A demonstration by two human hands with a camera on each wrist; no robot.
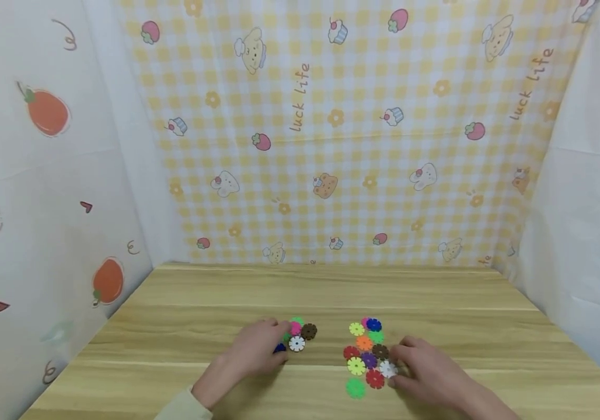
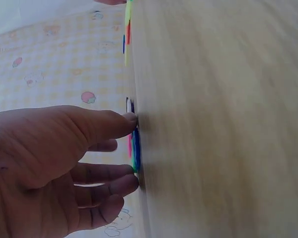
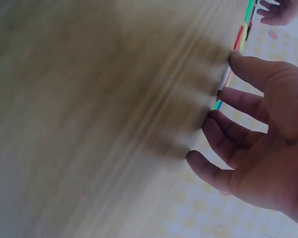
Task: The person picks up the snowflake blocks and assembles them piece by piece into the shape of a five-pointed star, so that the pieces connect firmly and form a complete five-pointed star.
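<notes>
Small notched plastic discs in many colours lie flat on the table in two groups. My left hand (image 1: 260, 349) rests around the smaller group, thumb and fingers spread to either side of a blue disc (image 1: 279, 348). Beside its fingertips are a pink disc (image 1: 295, 328), a white disc (image 1: 293, 346) and a brown disc (image 1: 309, 332); green ones are partly covered. On the other side, my right hand (image 1: 428, 373) has its fingers spread at the edge of the larger group, touching or nearly touching a white disc (image 1: 387, 368). Close by are a brown disc (image 1: 380, 351) and a red disc (image 1: 375, 379).
The larger group also has an orange disc (image 1: 364, 342), a purple disc (image 1: 369, 360), a yellow disc (image 1: 356, 366) and a green disc (image 1: 355, 388) nearest the front. A wooden table (image 1: 216, 291) carries everything, with a checked cloth (image 1: 363, 151) hanging behind.
</notes>
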